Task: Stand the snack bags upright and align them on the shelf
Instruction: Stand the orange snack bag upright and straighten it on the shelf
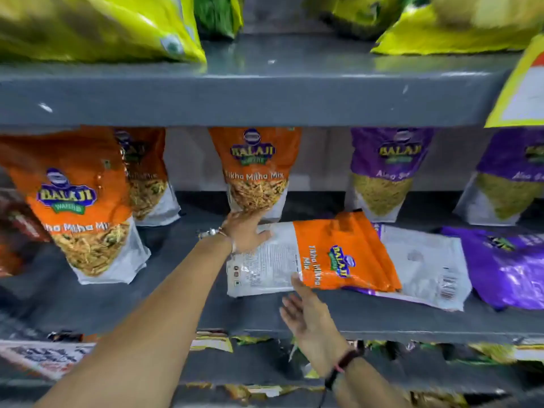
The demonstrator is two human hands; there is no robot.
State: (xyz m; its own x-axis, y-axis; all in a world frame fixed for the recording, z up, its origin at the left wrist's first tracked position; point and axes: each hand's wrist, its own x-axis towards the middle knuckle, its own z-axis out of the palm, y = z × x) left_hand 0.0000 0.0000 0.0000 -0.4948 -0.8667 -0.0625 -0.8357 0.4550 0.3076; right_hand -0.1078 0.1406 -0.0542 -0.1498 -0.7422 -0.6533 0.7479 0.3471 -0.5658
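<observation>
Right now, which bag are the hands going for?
On the middle grey shelf, look at the front centre. The fallen orange Tikha Mitha Mix bag lies flat there, back upward, partly overlapping a purple bag; the other orange bags stand upright.

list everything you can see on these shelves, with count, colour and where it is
upright orange bags: 3, orange, middle shelf left and centre
fallen orange bag: 1, orange and white, flat on middle shelf, centre
upright purple bags: 2, purple, middle shelf right
fallen purple bags: 2, purple and white, flat at right, one partly under the fallen orange bag
yellow bags: several, yellow-green, top shelf
shelf: grey, tiered
left hand: on the fallen orange bag's far edge
right hand: open, at its near edge
</observation>
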